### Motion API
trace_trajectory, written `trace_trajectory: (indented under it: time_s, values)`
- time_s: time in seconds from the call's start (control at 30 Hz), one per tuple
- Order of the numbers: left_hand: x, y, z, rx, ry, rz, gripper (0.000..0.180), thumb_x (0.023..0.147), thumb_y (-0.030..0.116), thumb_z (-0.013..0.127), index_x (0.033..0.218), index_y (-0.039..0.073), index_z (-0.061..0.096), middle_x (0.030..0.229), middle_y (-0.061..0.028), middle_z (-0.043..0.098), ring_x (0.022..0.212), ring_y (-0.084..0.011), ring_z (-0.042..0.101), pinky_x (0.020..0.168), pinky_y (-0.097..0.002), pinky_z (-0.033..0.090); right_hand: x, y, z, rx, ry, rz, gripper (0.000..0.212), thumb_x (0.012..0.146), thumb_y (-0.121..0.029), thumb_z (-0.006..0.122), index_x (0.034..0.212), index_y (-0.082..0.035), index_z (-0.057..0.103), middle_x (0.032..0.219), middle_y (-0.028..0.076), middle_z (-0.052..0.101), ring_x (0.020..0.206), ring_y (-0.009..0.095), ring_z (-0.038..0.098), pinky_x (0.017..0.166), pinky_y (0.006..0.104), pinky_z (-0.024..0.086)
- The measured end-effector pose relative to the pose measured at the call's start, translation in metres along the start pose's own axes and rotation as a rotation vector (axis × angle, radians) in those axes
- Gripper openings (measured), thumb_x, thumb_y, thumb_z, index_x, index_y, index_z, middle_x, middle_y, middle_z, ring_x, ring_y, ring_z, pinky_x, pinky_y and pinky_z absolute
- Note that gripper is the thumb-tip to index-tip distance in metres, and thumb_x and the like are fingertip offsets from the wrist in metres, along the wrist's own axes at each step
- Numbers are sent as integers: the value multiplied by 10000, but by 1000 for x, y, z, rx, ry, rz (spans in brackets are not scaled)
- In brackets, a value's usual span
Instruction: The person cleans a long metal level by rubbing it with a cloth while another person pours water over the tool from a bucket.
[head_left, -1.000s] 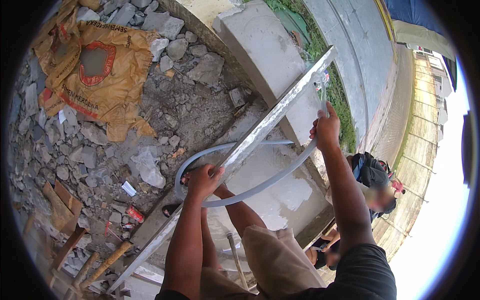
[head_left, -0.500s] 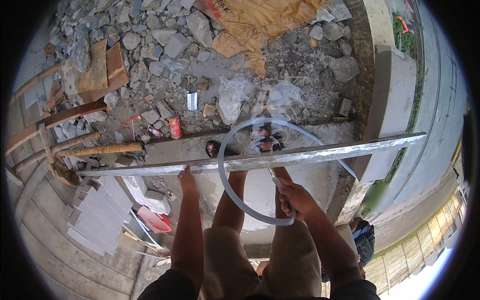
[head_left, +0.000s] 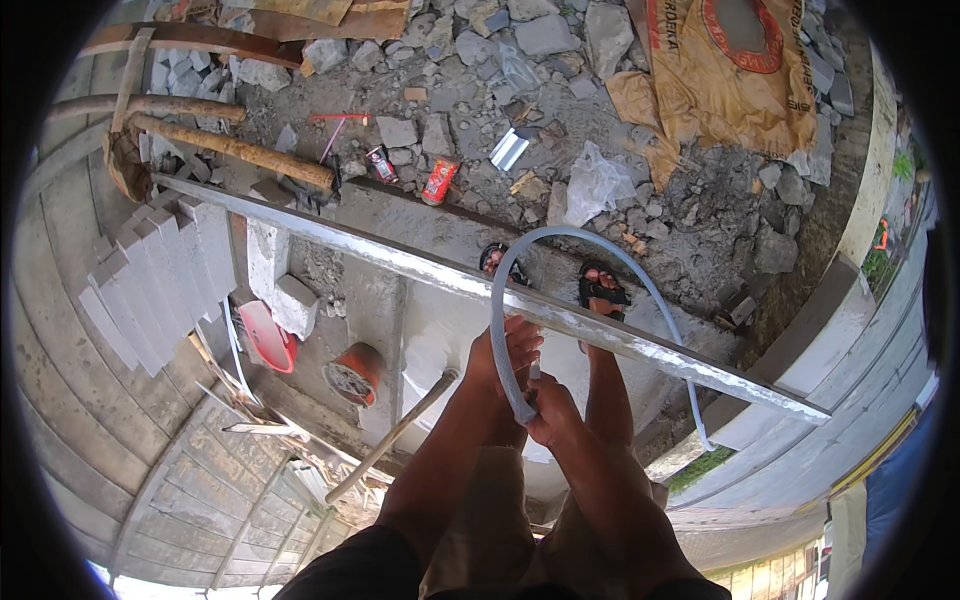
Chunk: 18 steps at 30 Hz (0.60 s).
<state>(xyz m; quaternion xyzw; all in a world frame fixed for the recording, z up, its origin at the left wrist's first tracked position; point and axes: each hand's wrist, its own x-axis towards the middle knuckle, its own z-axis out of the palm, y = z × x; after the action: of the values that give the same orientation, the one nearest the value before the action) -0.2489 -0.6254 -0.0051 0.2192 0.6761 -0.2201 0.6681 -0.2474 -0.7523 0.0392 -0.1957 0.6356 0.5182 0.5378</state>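
My right hand (head_left: 553,411) is closed on one end of a translucent grey hose (head_left: 502,345). A small pale tip (head_left: 535,370) sticks up from the same fist; its kind is unclear. The hose arcs over a long grey straight bar (head_left: 400,258), and its far end hangs down at the right. My left hand (head_left: 507,352) is beside that tip, just below the bar, its fingers apart. Whether it touches the tip, I cannot tell. The bar runs slantwise from the upper left to the lower right, across in front of my sandalled feet (head_left: 603,290).
Rubble (head_left: 545,36) and a torn brown sack (head_left: 735,95) lie ahead. At left are a wooden-handled hoe (head_left: 235,150), stacked grey blocks (head_left: 165,275), a red pan (head_left: 268,338) and an orange bucket (head_left: 355,375). A pole (head_left: 395,435) leans near my left forearm.
My left hand has left the bar and come over beside my right hand. The view has swung, so the bar now slants and the bucket and pole show at the left.
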Motion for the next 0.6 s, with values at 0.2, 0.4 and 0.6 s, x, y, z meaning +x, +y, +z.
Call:
trace_trajectory:
  time_s: [0.2,0.4,0.6]
  values:
    - [-79,18,45,301,-237,259,520,1083,445,364,1232,-9,570,895,-130,712,703,-227,690,631,-385,548,42,22,-30,199,-392,85,285,1048,-287,453,1206,-64,532,970,108,642,725,170,641,583,308,553]
    - [-107,-25,66,1102,-184,886,331,1044,351,489,1183,71,601,671,-139,646,571,-306,657,556,-421,508,50,-10,48,-554,-598,185,290,1057,-316,476,1257,-110,442,969,113,626,499,140,563,373,280,436]
    - [-144,3,63,1289,-249,984,256,996,336,571,1041,102,663,639,-112,641,594,-312,662,561,-445,508,47,-7,93,-651,-665,224,358,1060,-315,468,1347,-108,413,850,102,592,462,137,530,345,262,402]
